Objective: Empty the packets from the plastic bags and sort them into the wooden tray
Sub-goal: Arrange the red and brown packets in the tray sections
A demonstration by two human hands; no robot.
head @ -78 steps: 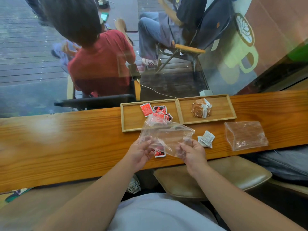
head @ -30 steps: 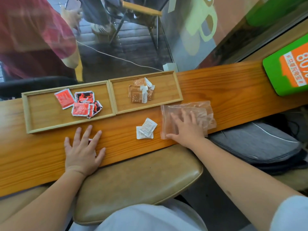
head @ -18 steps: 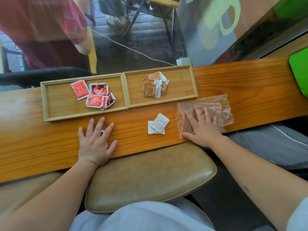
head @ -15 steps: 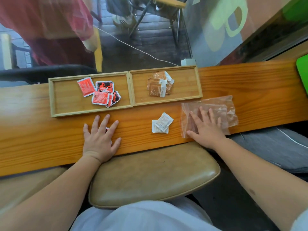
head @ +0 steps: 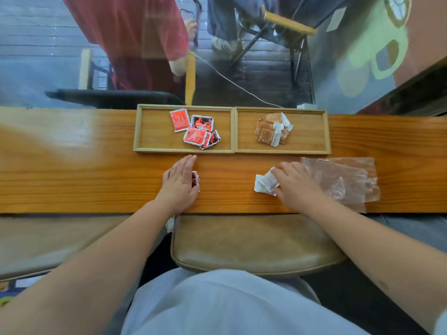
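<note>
The wooden tray (head: 184, 150) lies at the counter's far edge with two compartments. Several red packets (head: 196, 132) sit in the left one and several brown packets (head: 272, 131) in the right one. My left hand (head: 178, 184) lies palm down just in front of the left compartment, fingers together. Its thumb side closes on a red packet (head: 195, 180) that stands on edge. The fingertips of my right hand (head: 298, 183) rest on a small pile of white packets (head: 264, 184). Flattened clear plastic bags (head: 346, 181) lie right of that hand.
The wooden counter (head: 72, 180) runs the full width, against a glass pane; people and chairs are behind it. A tan cushioned stool (head: 254, 245) sits under the near edge. Another packet (head: 170, 224) hangs below the counter by my left wrist.
My right hand has slid left off the plastic bags onto the white packets. My left hand's spread fingers have drawn together over the red packet. The view has shifted right.
</note>
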